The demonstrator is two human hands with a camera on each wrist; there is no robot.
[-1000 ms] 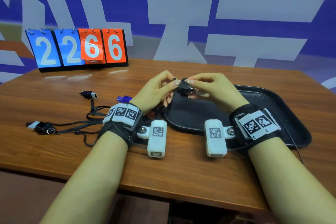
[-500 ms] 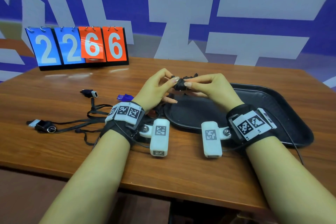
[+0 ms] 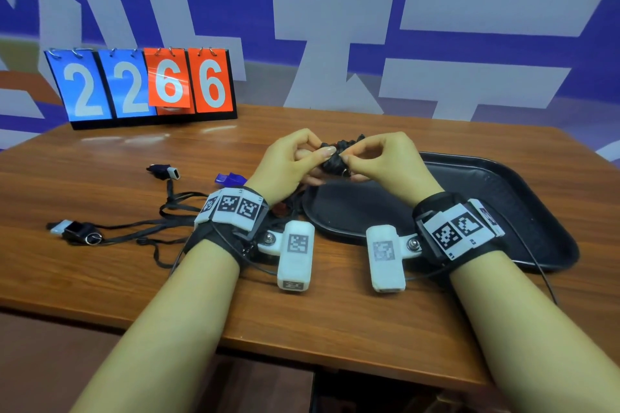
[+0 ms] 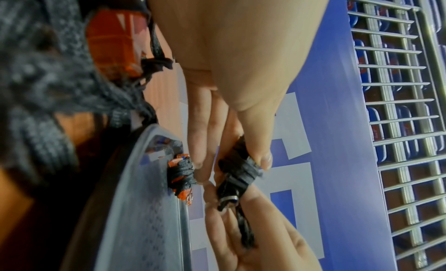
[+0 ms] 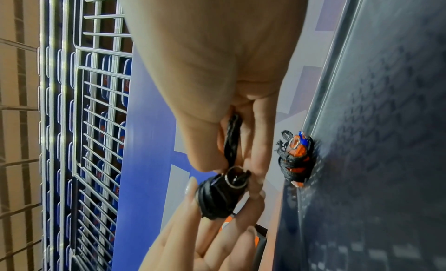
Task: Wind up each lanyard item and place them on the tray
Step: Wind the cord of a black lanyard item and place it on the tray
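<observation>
Both hands hold a black wound lanyard bundle (image 3: 333, 163) in the air over the left end of the black tray (image 3: 486, 184). My left hand (image 3: 322, 157) pinches the bundle (image 4: 239, 172) between thumb and fingers. My right hand (image 3: 347, 159) pinches the loose strap end (image 5: 231, 141) beside the bundle's metal ring (image 5: 235, 176). A wound orange item (image 5: 295, 158) wrapped in black strap lies on the tray (image 5: 386, 122); the head view hides it behind the hands.
Unwound lanyards lie tangled on the wooden table left of my left wrist: one with a white-and-black piece (image 3: 75, 230), one with a dark piece (image 3: 166, 173), and a blue whistle (image 3: 229, 178). A flip scoreboard (image 3: 144, 84) stands at the back left.
Both hands have risen slightly with the bundle. The right hand's grip has shifted along the strap end, and a bit of strap now sticks up behind the bundle.
</observation>
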